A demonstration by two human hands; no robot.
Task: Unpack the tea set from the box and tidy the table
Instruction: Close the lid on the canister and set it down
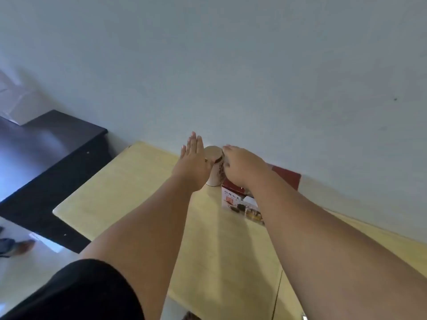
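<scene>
In the head view, a jar (pixel 216 172) stood on the table (pixel 129 188) near the wall, just beside the box (pixel 235 199). The left hand (pixel 193 166) pressed flat, fingers straight, against its left side. The right hand (pixel 242 167) curled its fingers round the right side.

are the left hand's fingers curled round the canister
No, the left hand has its fingers straight, with the palm flat against the side of the canister.

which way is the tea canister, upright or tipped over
Upright: the tea canister stands on its base on the table, lid end up, beside the box.
</scene>
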